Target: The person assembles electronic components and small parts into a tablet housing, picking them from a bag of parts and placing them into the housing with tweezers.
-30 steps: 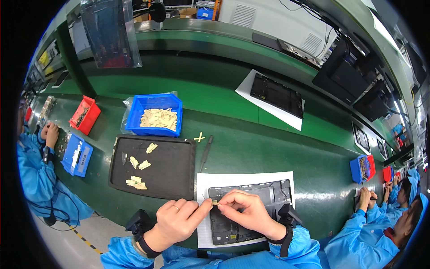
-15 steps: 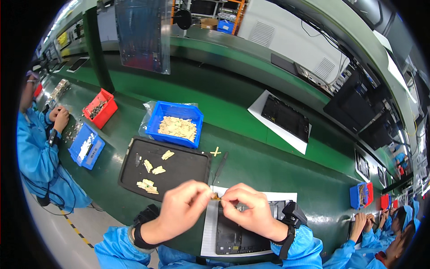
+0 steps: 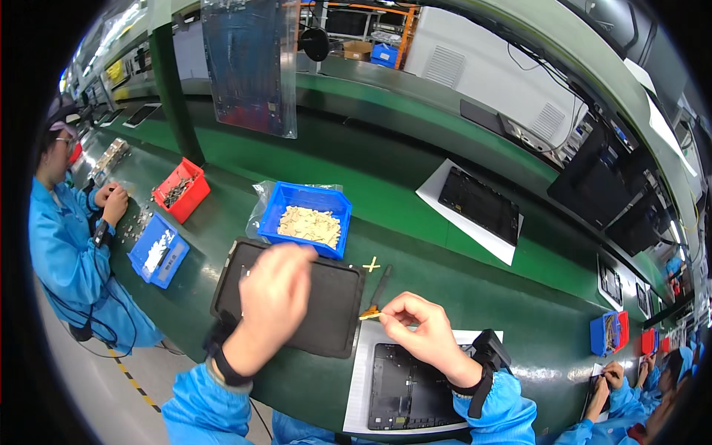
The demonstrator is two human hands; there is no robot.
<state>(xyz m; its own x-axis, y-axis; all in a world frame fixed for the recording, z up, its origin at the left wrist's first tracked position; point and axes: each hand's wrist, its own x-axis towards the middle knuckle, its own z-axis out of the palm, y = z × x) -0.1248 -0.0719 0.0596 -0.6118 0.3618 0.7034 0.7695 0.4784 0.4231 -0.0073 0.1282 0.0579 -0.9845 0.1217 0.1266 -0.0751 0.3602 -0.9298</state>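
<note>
Watching from afar through the head camera. My attention is on a small strip [image 3: 370,315], slim and short, pale yellow along its lower edge with a deeper orange-gold patch above. Too small in my view for finer marks. It is up in the fingertips, seen in the gap between the black tray [image 3: 334,313] and the white paper [image 3: 360,389], by the lower end of a dark, slender tool [image 3: 384,280].

The right hand [image 3: 424,331] is pinched on it, thumb against fingers, the strip poking out to the left. The left hand [image 3: 276,297] shows well apart from it, over the tray, badly blurred; I cannot tell whether its fingers are together or spread, or whether they hold anything.

Below the right hand I note a flat black panel [image 3: 406,389] lying on the paper. Behind the tray sits a blue bin [image 3: 315,196] holding a heap of pale yellow pieces [image 3: 308,225]. Two similar-coloured slips [image 3: 371,265] lie crossed on the green bench [image 3: 460,297].
</note>
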